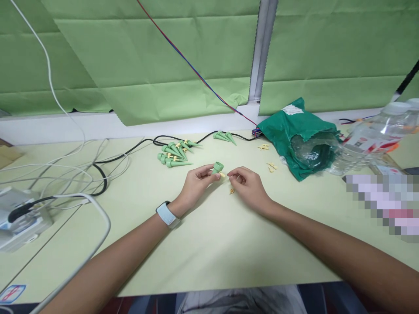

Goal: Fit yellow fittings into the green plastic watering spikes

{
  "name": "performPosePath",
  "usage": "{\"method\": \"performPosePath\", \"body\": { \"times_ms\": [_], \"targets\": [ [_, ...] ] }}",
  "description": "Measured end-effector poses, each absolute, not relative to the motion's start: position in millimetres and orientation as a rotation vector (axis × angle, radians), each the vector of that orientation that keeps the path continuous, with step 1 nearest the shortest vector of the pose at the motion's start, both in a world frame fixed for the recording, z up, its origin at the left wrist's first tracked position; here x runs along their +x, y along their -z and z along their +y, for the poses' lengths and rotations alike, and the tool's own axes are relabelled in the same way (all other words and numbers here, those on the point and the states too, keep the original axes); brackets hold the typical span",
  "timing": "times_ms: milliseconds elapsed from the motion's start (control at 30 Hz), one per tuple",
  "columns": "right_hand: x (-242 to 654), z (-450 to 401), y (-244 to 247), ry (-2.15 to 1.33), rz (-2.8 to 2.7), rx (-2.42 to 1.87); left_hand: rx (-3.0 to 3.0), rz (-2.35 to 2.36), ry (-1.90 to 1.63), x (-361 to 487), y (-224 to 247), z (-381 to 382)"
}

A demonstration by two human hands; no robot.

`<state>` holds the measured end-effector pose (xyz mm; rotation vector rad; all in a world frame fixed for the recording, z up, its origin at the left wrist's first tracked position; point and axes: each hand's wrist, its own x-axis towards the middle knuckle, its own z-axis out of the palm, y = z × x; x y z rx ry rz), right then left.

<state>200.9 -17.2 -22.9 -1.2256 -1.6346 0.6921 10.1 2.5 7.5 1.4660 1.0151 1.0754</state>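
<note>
Green watering spike [218, 168], likely light and stiff, is pinched by left fingers [212, 177] (best taken below its cup [219, 165]). Right fingers [234, 172] are pressed together, contents unclear.

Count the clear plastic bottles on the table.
2: one bottle right of the green bag, another bottle just beyond it, cut off by the picture's edge. More may be hidden.
</note>
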Motion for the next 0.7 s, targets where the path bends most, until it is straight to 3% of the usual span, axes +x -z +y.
{"method": "performPosePath", "body": {
  "times_ms": [333,700],
  "targets": [
    [206.2,-29.0,20.7,-0.423,-2.25,-1.085,1.387,1.04,-1.16,8.2,-3.3,7.1],
    [217.2,-24.2,14.2,-0.506,-2.288,-0.965,1.311,1.058,-1.153,6.9,-0.6,9.0]
  ]
}}
